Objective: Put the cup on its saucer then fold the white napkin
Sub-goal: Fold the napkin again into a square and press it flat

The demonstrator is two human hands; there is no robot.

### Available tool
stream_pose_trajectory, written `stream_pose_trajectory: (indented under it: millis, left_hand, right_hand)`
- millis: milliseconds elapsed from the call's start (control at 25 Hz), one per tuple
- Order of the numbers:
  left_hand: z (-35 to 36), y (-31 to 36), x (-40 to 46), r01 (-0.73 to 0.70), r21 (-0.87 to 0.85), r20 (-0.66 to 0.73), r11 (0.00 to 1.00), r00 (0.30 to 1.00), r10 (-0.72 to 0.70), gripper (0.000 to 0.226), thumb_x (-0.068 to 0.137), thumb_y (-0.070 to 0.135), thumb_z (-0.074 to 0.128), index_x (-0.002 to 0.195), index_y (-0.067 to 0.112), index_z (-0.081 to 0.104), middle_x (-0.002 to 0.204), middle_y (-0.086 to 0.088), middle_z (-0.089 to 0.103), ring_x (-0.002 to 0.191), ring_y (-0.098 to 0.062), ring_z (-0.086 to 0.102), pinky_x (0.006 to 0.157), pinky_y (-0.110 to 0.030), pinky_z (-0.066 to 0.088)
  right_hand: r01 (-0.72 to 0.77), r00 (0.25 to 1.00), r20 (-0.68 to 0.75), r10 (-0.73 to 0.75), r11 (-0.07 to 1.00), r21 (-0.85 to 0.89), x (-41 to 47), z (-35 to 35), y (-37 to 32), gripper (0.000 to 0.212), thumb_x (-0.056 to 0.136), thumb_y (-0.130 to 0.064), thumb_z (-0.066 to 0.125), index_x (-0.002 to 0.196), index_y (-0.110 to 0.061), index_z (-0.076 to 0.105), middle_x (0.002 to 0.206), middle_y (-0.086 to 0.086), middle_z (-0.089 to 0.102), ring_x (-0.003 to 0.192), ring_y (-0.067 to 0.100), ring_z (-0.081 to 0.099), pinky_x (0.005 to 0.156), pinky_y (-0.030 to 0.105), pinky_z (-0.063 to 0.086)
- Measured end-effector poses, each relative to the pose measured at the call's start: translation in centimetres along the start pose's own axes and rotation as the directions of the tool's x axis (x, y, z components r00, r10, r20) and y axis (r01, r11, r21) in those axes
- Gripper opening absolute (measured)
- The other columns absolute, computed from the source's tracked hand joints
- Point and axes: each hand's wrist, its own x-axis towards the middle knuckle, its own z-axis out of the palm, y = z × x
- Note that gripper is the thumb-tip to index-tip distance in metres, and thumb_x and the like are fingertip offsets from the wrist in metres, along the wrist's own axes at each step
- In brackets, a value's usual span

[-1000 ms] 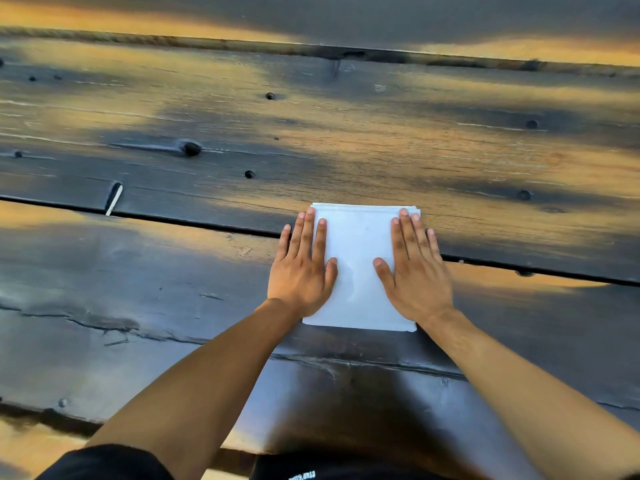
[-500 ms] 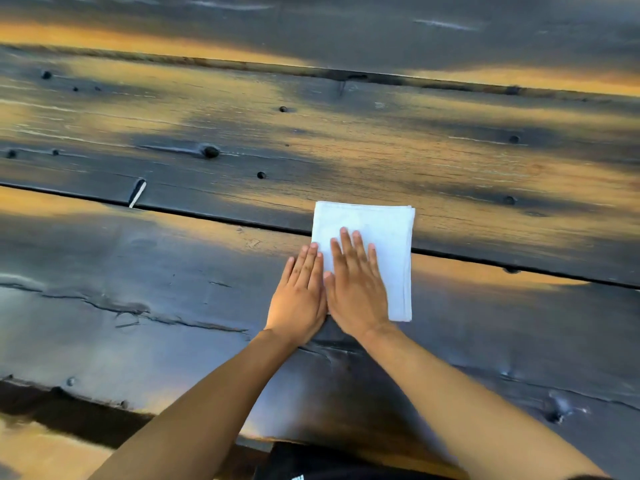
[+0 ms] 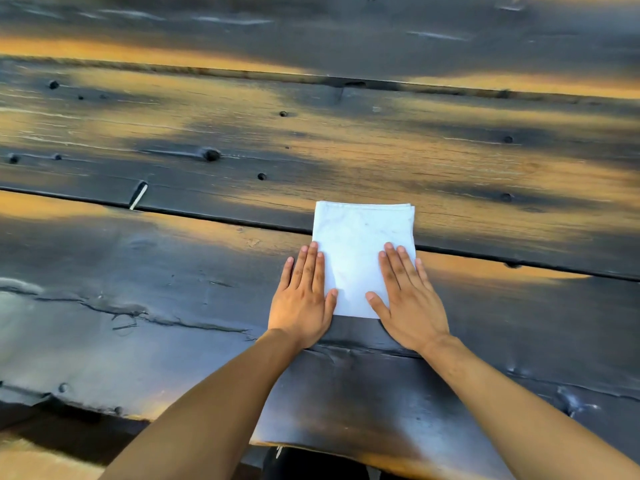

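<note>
Surface: dark, weathered wooden plank bench [image 3: 173,306], black stain worn through to orange-brown in streaks, with knots, small holes and cracks in the boards.

Plank seam: a dark gap [image 3: 207,216] runs left to right between two boards and passes under the napkin.

Napkin: folded white cloth napkin [image 3: 360,251], an upright rectangle lying flat on the bench, straddling the plank seam. Layered edges show at its far right corner. Faint grey marks on its top face.

Left hand: left hand [image 3: 304,299] lies palm down at the napkin's near left edge. Fingers [image 3: 306,268] straight and held together, pointing away from the person. Most of the hand rests on the bench; the index finger and thumb lie over the cloth's left border. Nothing gripped.

Right hand: right hand [image 3: 412,303] lies palm down on the napkin's near right corner. Fingers [image 3: 398,268] straight and slightly spread, resting flat on the cloth; the thumb points inward across it. Heel of the hand sits on the bench below the napkin's near edge. Nothing gripped.

Hand spacing: the two hands are apart, with a strip of bare napkin between them.

Forearms: both bare, reaching in from the near edge of the bench.

Cup and saucer: not in view.

Other: a small pale sliver [image 3: 138,195] stands in the seam, well left of the napkin.
</note>
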Motion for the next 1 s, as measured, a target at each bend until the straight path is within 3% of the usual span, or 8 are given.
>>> stream_pose_trajectory:
  millis: [120, 200, 280, 400, 560, 720, 880, 1000]
  left_hand:
    - [-0.1, 0.0, 0.0, 0.011, -0.003, 0.01, 1.0, 1.0, -0.011, 0.072, 0.104, 0.05, 0.009, 0.159, 0.004, -0.003, 0.168, -0.01, -0.013, 0.155, -0.023, -0.017, 0.127, -0.047, 0.003]
    - [-0.1, 0.0, 0.1, 0.003, -0.005, 0.003, 1.0, 1.0, -0.003, 0.072, 0.104, 0.05, 0.007, 0.159, 0.004, -0.003, 0.168, -0.01, -0.013, 0.155, -0.023, -0.017, 0.127, -0.047, 0.002]
    - [0.0, 0.0, 0.0, -0.002, -0.008, -0.002, 1.0, 1.0, 0.002, 0.071, 0.103, 0.049, 0.001, 0.158, 0.005, -0.005, 0.168, -0.01, -0.014, 0.154, -0.023, -0.019, 0.127, -0.046, 0.0]
    - [0.2, -0.1, -0.1, -0.002, -0.01, -0.019, 1.0, 1.0, 0.002, 0.067, 0.103, 0.043, -0.001, 0.159, 0.007, -0.007, 0.168, -0.009, -0.015, 0.154, -0.021, -0.021, 0.127, -0.045, 0.002]
    - [0.2, -0.1, 0.1, -0.006, -0.018, -0.015, 1.0, 1.0, 0.006, 0.074, 0.103, 0.054, 0.004, 0.159, 0.006, -0.003, 0.168, -0.009, -0.013, 0.155, -0.022, -0.016, 0.127, -0.046, 0.003]
    - [0.0, -0.1, 0.1, 0.0, -0.01, 0.003, 1.0, 1.0, 0.0, 0.077, 0.102, 0.056, 0.005, 0.159, 0.005, -0.006, 0.168, -0.01, -0.016, 0.154, -0.022, -0.019, 0.127, -0.047, 0.003]
    - [-0.2, 0.0, 0.0, 0.004, -0.014, 0.018, 1.0, 1.0, -0.004, 0.076, 0.102, 0.056, 0.004, 0.159, 0.006, -0.006, 0.168, -0.009, -0.017, 0.154, -0.021, -0.019, 0.127, -0.047, 0.002]
    - [-0.3, 0.0, 0.1, -0.005, -0.026, 0.033, 1.0, 0.999, 0.006, 0.076, 0.102, 0.055, 0.003, 0.158, 0.006, -0.008, 0.167, -0.009, -0.019, 0.154, -0.022, -0.021, 0.127, -0.047, 0.0]
  right_hand:
    - [-0.114, 0.993, 0.024, 0.115, 0.993, -0.033, -0.3, -1.0, -0.8, 0.079, 0.098, -0.057, 0.01, 0.159, -0.009, -0.006, 0.169, 0.01, -0.012, 0.155, 0.026, -0.018, 0.126, 0.048, -0.01]
    - [-0.17, 0.984, -0.045, 0.17, 0.985, 0.003, 0.3, -1.9, -3.6, 0.076, 0.097, -0.044, 0.024, 0.159, -0.004, 0.003, 0.168, 0.017, -0.006, 0.155, 0.032, -0.015, 0.125, 0.053, -0.008]
    - [-0.1, 0.99, -0.093, 0.105, 0.994, 0.052, 1.7, -2.2, -7.0, 0.074, 0.096, -0.035, 0.031, 0.159, -0.004, 0.008, 0.169, 0.016, -0.002, 0.155, 0.034, -0.011, 0.125, 0.055, -0.002]
    - [0.007, 0.998, -0.057, -0.002, 0.997, 0.08, 3.4, -1.7, -9.4, 0.064, 0.102, -0.038, 0.021, 0.161, -0.017, 0.007, 0.17, 0.007, -0.006, 0.156, 0.028, -0.011, 0.126, 0.051, 0.0]
    - [0.044, 0.998, -0.052, -0.043, 0.999, 0.016, 2.0, -0.4, -4.5, 0.065, 0.103, -0.056, 0.016, 0.161, -0.029, 0.008, 0.17, 0.002, -0.001, 0.157, 0.024, -0.005, 0.127, 0.051, 0.003]
    - [-0.138, 0.989, -0.054, 0.14, 0.99, 0.026, -1.0, 0.2, 0.5, 0.072, 0.101, -0.058, 0.015, 0.162, -0.022, 0.002, 0.17, 0.002, -0.009, 0.157, 0.023, -0.01, 0.126, 0.045, -0.006]
    - [-0.18, 0.983, 0.028, 0.18, 0.983, 0.028, -1.1, -0.4, 0.5, 0.074, 0.1, -0.059, 0.01, 0.161, -0.021, -0.007, 0.167, 0.0, -0.021, 0.154, 0.023, -0.02, 0.125, 0.047, -0.012]
    - [-0.236, 0.972, 0.028, 0.235, 0.972, 0.017, -1.1, -1.6, -0.8, 0.075, 0.101, -0.053, 0.024, 0.161, -0.015, 0.001, 0.169, 0.005, -0.015, 0.155, 0.03, -0.018, 0.125, 0.053, -0.007]
